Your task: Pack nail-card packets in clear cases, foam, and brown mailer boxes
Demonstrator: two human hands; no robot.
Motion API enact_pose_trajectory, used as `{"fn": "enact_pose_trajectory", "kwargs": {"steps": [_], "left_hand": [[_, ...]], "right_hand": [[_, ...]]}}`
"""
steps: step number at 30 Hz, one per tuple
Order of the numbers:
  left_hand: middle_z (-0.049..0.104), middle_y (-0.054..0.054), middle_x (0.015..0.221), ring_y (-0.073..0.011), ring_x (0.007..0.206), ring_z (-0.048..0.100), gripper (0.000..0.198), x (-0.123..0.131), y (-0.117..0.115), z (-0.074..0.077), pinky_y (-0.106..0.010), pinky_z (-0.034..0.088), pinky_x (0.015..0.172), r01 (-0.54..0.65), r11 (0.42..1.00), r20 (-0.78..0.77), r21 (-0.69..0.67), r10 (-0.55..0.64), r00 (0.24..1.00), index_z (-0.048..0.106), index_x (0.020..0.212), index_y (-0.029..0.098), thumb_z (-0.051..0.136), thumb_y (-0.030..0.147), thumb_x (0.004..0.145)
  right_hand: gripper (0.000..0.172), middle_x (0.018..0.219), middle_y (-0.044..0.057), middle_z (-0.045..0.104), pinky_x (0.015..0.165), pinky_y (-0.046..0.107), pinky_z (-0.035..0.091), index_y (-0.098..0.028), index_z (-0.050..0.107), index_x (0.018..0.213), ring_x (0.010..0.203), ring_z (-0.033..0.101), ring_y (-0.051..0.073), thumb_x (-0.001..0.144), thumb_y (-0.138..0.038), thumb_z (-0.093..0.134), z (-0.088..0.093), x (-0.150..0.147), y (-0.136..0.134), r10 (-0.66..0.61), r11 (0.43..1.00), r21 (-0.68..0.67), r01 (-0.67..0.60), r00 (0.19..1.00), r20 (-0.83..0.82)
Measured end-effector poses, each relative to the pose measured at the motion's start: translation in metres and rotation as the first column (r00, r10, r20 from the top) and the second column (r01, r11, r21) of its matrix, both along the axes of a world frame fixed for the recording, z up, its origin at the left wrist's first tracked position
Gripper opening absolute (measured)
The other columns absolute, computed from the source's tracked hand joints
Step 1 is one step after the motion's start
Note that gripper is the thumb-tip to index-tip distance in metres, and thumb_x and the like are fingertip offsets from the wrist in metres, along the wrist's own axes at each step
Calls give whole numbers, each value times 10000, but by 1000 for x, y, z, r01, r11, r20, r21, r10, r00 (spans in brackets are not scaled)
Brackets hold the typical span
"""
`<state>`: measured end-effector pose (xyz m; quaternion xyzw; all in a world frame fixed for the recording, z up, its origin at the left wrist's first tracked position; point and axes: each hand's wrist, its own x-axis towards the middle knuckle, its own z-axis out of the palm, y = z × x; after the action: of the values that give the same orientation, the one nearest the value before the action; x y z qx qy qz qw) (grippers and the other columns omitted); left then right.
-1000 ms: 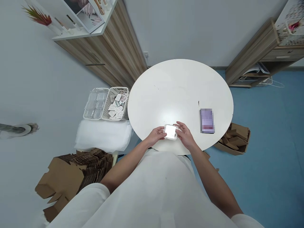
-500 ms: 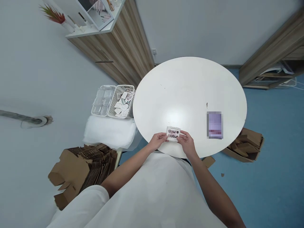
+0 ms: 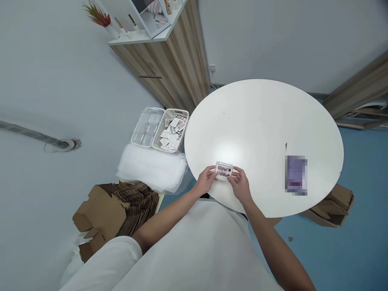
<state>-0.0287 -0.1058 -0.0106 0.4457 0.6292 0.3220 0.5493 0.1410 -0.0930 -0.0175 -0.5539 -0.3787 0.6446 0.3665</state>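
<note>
A small clear plastic case (image 3: 224,171) with rows of dark and pale pieces inside is held between both hands over the near edge of the round white table (image 3: 263,121). My left hand (image 3: 206,180) pinches its left end and my right hand (image 3: 241,184) pinches its right end. Both hands' fingers are curled around the case.
A blurred purple card (image 3: 296,174) lies on the table's right side. Left of the table stand a clear compartment tray (image 3: 147,126) and a white basket of small packets (image 3: 171,130) above white foam sheets (image 3: 151,167). Flat cardboard boxes (image 3: 118,206) are stacked at lower left, more (image 3: 333,204) lie under the table's right edge.
The case, showing a glaring white face a second ago, now shows its patterned contents. The view has swung left, so the table and hands sit further right in the picture.
</note>
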Motion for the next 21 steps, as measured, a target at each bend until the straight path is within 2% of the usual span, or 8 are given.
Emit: {"fn": "enact_pose_trajectory", "kwargs": {"steps": [5, 9, 12, 15, 19, 21], "left_hand": [[499, -79, 1143, -169, 914, 546, 383, -33, 1, 2, -321, 448, 787, -27, 994, -20, 104, 29, 999, 478, 1158, 231, 480, 380, 804], [411, -85, 1137, -187, 990, 478, 456, -60, 5, 0, -320, 446, 788, -79, 989, -106, 124, 93, 990, 451, 1203, 241, 523, 368, 771], [380, -79, 1101, -192, 1014, 455, 501, -79, 12, -10, -328, 427, 822, -134, 987, -130, 86, 144, 981, 413, 1238, 239, 527, 364, 765], [376, -84, 1094, -215, 1084, 416, 546, -96, 23, -23, -363, 363, 913, -157, 987, -116, 37, 160, 980, 359, 1275, 225, 517, 365, 772], [354, -107, 1158, -234, 1157, 358, 570, -112, 39, -36, -389, 267, 995, -178, 984, -97, 8, 178, 979, 321, 1289, 186, 509, 334, 771], [339, -117, 1196, -239, 1182, 331, 566, -118, 48, -40, -397, 239, 1010, -195, 981, -97, 10, 195, 976, 315, 1283, 173, 508, 296, 765]], "right_hand": [[425, 998, 67, 589, 764, 380, 469, -232, 434, 1031, 797, 606, 182, 675, -388, 609, 3, -44, 3, -28, 1000, 14, 28, 1000, -5], [389, 991, 65, 578, 775, 394, 476, -233, 450, 967, 796, 599, 184, 659, -409, 611, 1, -84, 8, -103, 994, -25, 104, 994, 30], [377, 1037, 62, 559, 797, 378, 473, -240, 454, 975, 892, 570, 191, 662, -390, 602, -3, -112, 13, -76, 997, -11, 77, 995, 70], [434, 1115, 56, 515, 795, 348, 474, -253, 457, 1039, 1023, 491, 201, 646, -364, 605, -8, -134, 20, -10, 1000, 6, 9, 986, 165], [590, 1146, 70, 467, 786, 350, 462, -240, 433, 1155, 995, 469, 208, 610, -369, 620, -17, -157, 39, 22, 999, -47, -6, 942, 335], [617, 1125, 73, 477, 799, 351, 448, -226, 442, 1170, 967, 479, 208, 599, -372, 626, -22, -167, 49, 32, 998, -64, -9, 930, 367]]}}
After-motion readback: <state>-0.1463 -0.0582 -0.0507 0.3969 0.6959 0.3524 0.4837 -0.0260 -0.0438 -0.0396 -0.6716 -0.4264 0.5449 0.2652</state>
